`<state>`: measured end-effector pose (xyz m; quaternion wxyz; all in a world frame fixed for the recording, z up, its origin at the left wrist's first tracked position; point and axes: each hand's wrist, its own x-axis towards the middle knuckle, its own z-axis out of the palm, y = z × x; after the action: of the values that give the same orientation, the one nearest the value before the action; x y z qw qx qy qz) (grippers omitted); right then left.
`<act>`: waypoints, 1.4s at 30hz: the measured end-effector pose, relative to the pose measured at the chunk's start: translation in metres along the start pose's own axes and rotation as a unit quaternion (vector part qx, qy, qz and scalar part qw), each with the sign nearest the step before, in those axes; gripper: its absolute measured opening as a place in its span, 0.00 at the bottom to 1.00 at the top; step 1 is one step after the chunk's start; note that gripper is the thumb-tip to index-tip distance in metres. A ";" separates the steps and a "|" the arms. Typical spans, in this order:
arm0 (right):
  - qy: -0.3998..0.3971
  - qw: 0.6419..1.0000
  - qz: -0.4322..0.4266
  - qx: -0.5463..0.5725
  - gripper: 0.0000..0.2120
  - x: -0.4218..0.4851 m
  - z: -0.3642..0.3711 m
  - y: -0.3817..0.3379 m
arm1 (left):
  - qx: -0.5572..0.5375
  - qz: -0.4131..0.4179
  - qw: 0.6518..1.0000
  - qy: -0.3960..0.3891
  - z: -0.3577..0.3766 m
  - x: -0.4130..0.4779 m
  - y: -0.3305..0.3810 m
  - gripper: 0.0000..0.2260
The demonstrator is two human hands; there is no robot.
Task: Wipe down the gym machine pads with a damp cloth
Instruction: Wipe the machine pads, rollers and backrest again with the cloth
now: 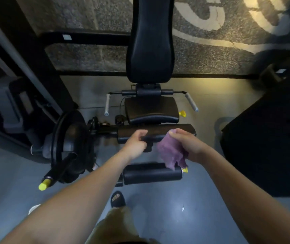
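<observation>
the left hand (137,141) curls its fingers round the near edge of the long black padded roller (154,132). to the right, the crumpled purple cloth (170,154) hangs against that roller's right part, gripped in the right hand (188,145).

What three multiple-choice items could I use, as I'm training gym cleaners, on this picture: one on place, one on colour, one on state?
1. Where is the cloth? A on the seat; B in the right hand; C on the floor.
2. What colour is the cloth? A white; B green; C purple.
3. What is the left hand doing? A gripping the upper roller pad; B hanging idle; C holding a bottle.
Key: B, its fingers pinch the cloth's top; C, the fabric shows plainly purple; A, its fingers curl round the pad's front edge.
</observation>
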<state>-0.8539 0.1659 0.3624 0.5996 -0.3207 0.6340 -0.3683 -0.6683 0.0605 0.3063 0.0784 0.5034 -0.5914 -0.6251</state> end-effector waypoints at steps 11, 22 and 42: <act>0.164 0.968 0.047 -0.183 0.15 0.085 -0.042 -0.060 | 0.033 0.081 0.979 -0.186 -0.034 0.075 0.082 0.10; 0.010 0.969 0.130 0.212 0.18 0.141 -0.039 -0.055 | -0.313 0.056 0.946 -0.066 -0.052 0.078 0.106 0.28; -0.021 0.970 -0.031 -0.240 0.18 0.206 -0.027 -0.055 | -0.012 -0.036 0.987 0.155 -0.069 0.102 0.022 0.14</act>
<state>-0.8986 -0.0352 0.3016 0.5065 -0.4826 0.6810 -0.2165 -0.6783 -0.0614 0.2836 0.1525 0.6143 -0.5461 -0.5489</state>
